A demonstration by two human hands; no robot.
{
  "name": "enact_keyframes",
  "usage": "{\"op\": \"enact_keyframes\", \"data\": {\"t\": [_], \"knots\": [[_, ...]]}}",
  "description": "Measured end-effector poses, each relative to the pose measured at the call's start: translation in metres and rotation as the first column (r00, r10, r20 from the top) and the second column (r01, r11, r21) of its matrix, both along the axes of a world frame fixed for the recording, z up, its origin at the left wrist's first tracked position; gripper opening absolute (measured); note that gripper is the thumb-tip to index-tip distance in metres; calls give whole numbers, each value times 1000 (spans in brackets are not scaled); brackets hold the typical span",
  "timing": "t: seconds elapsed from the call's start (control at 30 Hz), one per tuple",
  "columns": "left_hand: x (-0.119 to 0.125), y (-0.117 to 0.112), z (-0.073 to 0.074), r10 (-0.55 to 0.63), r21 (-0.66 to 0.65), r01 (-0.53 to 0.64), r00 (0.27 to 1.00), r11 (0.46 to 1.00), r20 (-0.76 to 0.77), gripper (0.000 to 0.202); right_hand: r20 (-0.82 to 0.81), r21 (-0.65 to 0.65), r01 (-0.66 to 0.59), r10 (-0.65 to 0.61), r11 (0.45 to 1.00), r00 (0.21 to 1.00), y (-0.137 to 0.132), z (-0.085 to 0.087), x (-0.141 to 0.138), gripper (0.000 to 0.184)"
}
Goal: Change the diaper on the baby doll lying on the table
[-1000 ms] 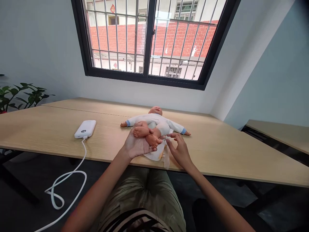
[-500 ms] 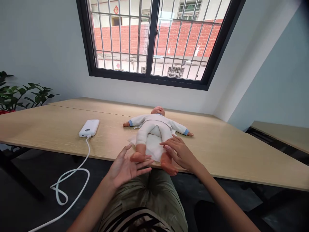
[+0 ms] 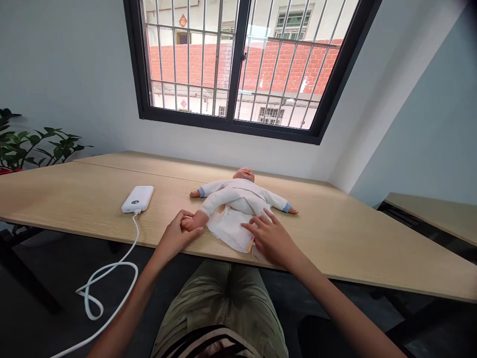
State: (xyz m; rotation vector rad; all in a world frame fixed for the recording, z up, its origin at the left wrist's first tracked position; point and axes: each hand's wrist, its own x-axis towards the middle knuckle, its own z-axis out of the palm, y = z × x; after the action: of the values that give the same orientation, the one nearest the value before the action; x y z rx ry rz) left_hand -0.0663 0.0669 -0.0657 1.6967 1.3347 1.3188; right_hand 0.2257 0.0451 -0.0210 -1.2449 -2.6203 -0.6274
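one long wood-grain table (image 3: 357, 233) fills the middle of the view, with a seam across its far left part. above it is one window (image 3: 230, 121), dark-framed, with two panes and upright metal bars outside. one second table (image 3: 434, 211) stands apart at the right. one pair of green trousers (image 3: 223, 298) shows below the near edge.

one baby doll (image 3: 238, 191) lies face up on the long table, head toward the window, both arms stretched out, legs parted. it wears white clothing with two blue cuffs (image 3: 286, 207), one at each wrist. one leafy plant (image 3: 55, 144) is at the far left; the red sliver (image 3: 10, 171) at its base is too cut off to tell whether it is a pot.

two bare hands are at the doll's legs. the left hand (image 3: 174, 237) grips one foot (image 3: 191, 223), thumb and fingers on either side of it. the right hand (image 3: 274, 241) is over the other leg, fingers bent and a little apart; what lies under the palm is hidden, so i cannot tell whether it pinches anything.

one white diaper (image 3: 227, 231) lies between the doll's legs, reaching toward the near edge. one white power bank (image 3: 138, 198) rests well left, with one white cable (image 3: 119, 263) plugged in and looping down off the table.
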Motion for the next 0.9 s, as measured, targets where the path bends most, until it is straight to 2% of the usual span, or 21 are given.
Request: {"op": "enact_keyframes", "data": {"t": [0.13,0.23,0.3,0.37,0.47,0.57,0.67,0.77,0.83,0.9], "knots": [[-2,3,-7,47,32,-43,990,999,-135,37,0,-77,2,-2,997,1000,3,-5,-18,30],[-2,4,-7,68,57,-56,972,997,-224,38,-65,-155,6,-17,988,998,8,-3,-20,32],[-1,4,-4,80,100,-54,956,994,-282,45,-165,-176,-10,-19,984,986,11,1,-15,37],[0,5,2,37,137,8,946,990,-323,54,-307,-186,-50,-10,981,952,12,5,-6,40],[5,11,14,-111,132,170,925,977,-364,65,-527,-213,-143,10,967,850,12,8,9,37],[18,27,26,-244,120,303,901,945,-358,63,-651,-212,-234,42,949,758,12,7,21,34],[37,50,35,-326,155,395,881,906,-343,56,-674,-157,-306,124,939,728,16,3,30,35],[55,70,43,-351,190,438,862,879,-366,62,-655,-71,-350,221,934,723,19,1,36,34],[62,77,48,-350,226,463,845,857,-404,62,-635,-15,-351,262,936,727,21,2,39,34],[64,78,52,-348,263,497,819,827,-455,53,-618,37,-333,284,942,733,24,3,41,35]]}}
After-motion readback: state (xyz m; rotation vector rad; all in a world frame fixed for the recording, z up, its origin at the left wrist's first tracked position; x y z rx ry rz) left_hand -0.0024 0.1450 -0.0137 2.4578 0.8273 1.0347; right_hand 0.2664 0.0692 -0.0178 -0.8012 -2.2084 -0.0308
